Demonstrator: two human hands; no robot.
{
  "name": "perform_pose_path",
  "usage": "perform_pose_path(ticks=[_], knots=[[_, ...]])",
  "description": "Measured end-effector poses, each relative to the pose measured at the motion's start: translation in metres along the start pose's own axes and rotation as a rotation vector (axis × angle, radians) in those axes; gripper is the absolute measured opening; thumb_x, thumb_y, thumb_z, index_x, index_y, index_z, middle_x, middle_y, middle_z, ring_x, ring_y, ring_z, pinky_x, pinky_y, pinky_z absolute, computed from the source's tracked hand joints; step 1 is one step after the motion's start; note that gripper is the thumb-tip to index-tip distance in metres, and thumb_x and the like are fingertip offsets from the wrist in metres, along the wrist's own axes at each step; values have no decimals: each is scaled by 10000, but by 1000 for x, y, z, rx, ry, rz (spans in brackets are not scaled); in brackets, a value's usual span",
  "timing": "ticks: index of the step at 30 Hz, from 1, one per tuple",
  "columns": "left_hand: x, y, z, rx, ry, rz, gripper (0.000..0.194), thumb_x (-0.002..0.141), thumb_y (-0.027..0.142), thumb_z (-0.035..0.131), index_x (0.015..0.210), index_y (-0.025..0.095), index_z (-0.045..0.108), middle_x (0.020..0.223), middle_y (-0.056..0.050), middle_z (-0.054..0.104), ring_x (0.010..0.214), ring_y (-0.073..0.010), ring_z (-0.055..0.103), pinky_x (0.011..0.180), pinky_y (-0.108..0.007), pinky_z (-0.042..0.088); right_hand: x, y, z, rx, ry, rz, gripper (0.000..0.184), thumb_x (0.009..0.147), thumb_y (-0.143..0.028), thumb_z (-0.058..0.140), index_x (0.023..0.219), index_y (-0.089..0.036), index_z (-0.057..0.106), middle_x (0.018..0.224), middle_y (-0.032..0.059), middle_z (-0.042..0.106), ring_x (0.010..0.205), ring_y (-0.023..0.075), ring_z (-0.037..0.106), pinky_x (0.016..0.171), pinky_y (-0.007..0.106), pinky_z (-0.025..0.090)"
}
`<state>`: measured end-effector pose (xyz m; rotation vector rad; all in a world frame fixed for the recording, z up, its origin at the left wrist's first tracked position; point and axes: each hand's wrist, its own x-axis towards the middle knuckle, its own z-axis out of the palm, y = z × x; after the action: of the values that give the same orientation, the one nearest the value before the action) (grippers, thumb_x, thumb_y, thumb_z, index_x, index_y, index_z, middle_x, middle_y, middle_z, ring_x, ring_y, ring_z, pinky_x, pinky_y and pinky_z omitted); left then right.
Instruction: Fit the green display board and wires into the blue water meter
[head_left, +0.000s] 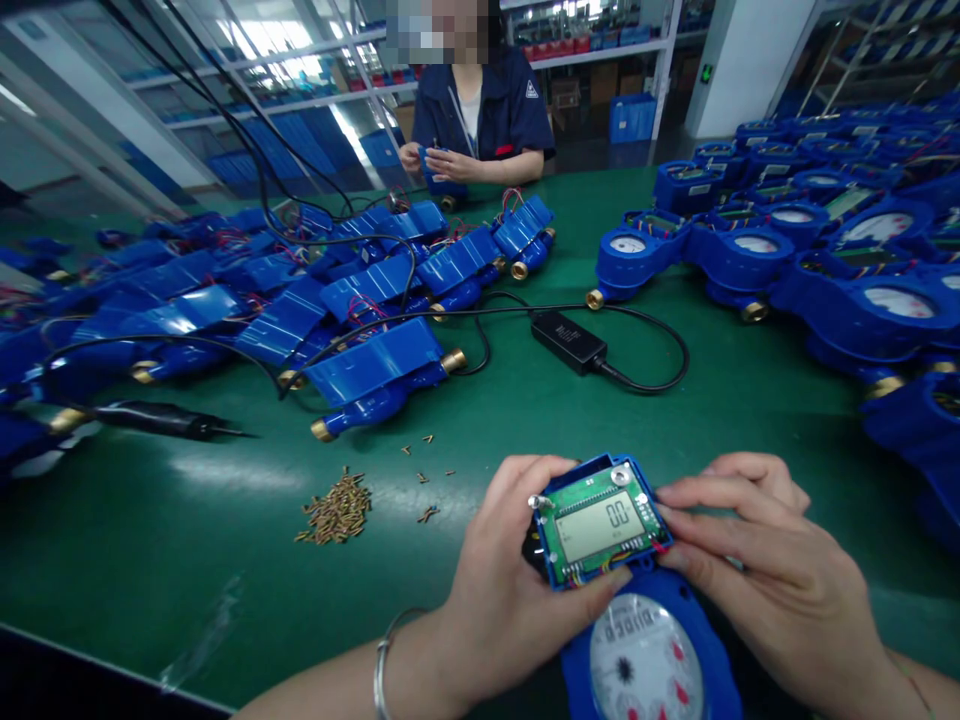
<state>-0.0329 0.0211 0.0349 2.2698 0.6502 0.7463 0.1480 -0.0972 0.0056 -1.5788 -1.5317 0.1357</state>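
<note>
At the front of the bench, a blue water meter [577, 665] with a white round dial is tilted toward me. Its box carries a green circuit board [559, 515] with a display reading 0.0. My left hand [502, 570] wraps round the left side of this box, thumb across its lower edge. Against the box's right edge, the fingers of my right hand [772, 550] are closed together, close to some red wires [660, 547]. Whether they pinch the wires or only the box edge is hidden. A silver post stands at the board's left corner.
Brass screws [337, 508] lie piled left of my hands. A black screwdriver [169, 420] lies beyond them, near rows of blue meters [375, 365]. A black cabled box [568, 342] sits mid-bench. More meters [757, 250] crowd the right. Opposite, a person [480, 115] handles a blue part.
</note>
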Motion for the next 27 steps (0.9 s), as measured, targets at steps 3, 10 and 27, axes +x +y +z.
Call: perform_pose_path(ticks=[3,10,27], knots=[[0,0,0,-2,-6,-3,562,703,313,782,1168,213,482,1048,-33,588,960,-171,572,806,-299,506,2,-4,-3,-63,3,-36,137,944,-340,582,1055,-311,657,1068,-53,649,998,228,467,800,385,353],[1,1,0,-7,-3,-8,551,707,321,779,1159,210,485,1043,-31,585,957,-165,574,800,-291,509,3,-7,-4,-109,1,-45,128,945,-338,574,1032,-299,659,1055,-55,647,988,218,471,795,371,345],[6,5,-4,-9,-53,-89,526,666,278,792,1107,245,507,1017,-24,598,933,-189,607,749,-309,533,16,-10,-13,-156,-147,-17,239,943,-439,548,798,-325,701,1128,-56,630,1098,279,442,854,433,284]])
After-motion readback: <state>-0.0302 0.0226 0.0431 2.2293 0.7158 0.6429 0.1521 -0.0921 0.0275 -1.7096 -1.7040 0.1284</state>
